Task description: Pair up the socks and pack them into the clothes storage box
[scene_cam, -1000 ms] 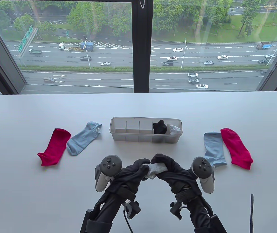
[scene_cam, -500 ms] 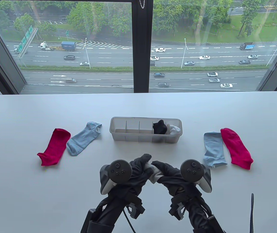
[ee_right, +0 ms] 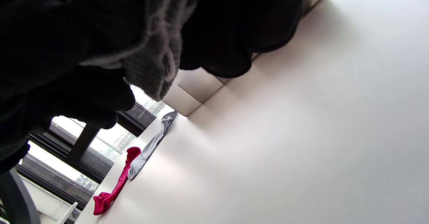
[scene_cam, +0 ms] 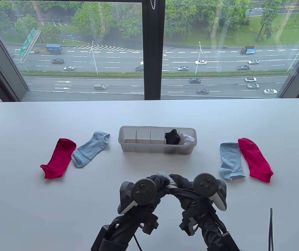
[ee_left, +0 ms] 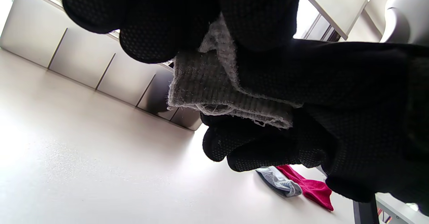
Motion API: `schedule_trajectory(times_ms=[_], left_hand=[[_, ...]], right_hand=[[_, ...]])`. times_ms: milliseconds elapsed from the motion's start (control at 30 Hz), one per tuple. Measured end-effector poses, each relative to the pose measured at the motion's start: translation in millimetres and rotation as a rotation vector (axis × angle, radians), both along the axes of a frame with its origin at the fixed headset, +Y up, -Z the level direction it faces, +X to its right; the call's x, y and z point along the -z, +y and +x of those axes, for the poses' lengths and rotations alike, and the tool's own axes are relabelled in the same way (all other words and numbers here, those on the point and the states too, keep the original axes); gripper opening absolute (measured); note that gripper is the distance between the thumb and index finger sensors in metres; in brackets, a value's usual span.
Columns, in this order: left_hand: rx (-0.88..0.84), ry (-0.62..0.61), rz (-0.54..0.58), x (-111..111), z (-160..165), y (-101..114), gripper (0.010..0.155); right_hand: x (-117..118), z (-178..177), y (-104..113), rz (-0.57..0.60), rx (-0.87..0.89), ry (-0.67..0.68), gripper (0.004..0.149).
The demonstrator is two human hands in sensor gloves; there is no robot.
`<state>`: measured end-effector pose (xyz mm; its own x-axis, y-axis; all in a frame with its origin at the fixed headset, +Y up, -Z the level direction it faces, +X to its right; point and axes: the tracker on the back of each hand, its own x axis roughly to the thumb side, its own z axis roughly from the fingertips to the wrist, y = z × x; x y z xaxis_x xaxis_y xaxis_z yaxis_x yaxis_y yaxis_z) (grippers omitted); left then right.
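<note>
White table [scene_cam: 149, 115]: both hands' grip bunches grey socks [scene_cam: 165, 177]; storage box [scene_cam: 136, 146] beyond.

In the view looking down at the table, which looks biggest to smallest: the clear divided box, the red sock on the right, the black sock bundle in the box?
1. Clear divided box, clearly the largest.
2. Red sock on the right, long and laid flat.
3. Black sock bundle, smallest; it is balled up and partly hidden inside its compartment.

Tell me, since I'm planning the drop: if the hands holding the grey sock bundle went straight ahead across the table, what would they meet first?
Probably the storage box, at its near wall; the table between looks bare. The hands' height is unclear.
</note>
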<state>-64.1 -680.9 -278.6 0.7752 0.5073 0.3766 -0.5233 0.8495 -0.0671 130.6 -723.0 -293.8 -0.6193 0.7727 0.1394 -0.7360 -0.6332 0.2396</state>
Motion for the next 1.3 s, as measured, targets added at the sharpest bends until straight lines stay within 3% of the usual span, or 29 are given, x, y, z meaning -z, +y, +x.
schedule_trajectory(times_ms=[167,333,400,500,600,733,833,900,1000,1133,1200,1300], left_hand=[[0.037,0.069,-0.021,7,-4,-9,0.040],[-0.125,0.154,-0.065,18,-23,-16,0.045],[-0.088,0.130,-0.040,14,-18,-12,0.054],[-0.045,0.036,0.010,8,-3,-11,0.051],[-0.026,0.052,0.041,6,-1,-12,0.048],[-0.042,0.139,0.050,8,-6,-9,0.051],[-0.068,0.163,0.004,12,-15,-11,0.047],[-0.086,0.156,-0.030,15,-20,-13,0.044],[-0.118,0.104,-0.073,18,-23,-17,0.042],[-0.184,-0.033,-0.112,18,-24,-16,0.043],[-0.201,-0.149,-0.194,16,-19,-16,0.042],[-0.142,-0.117,-0.242,18,-18,-18,0.041]], right_hand=[[1,-1,-9,-0.111,0.141,-0.005,0.057],[2,-12,-8,-0.128,0.152,0.085,0.058],[2,-14,-7,-0.119,0.131,0.066,0.060],[3,-12,-8,-0.145,0.128,0.068,0.071],[4,-7,-8,-0.140,0.145,-0.009,0.056],[-1,-9,0,-0.109,0.183,-0.111,0.049],[-2,-14,2,-0.073,0.182,-0.077,0.047],[-2,-17,3,-0.080,0.182,-0.048,0.047],[3,-17,-2,-0.152,0.240,0.099,0.045],[3,-5,-10,-0.128,0.275,0.027,0.051],[3,2,-8,-0.060,0.174,-0.051,0.058],[2,3,-5,0.024,0.084,-0.020,0.048]])
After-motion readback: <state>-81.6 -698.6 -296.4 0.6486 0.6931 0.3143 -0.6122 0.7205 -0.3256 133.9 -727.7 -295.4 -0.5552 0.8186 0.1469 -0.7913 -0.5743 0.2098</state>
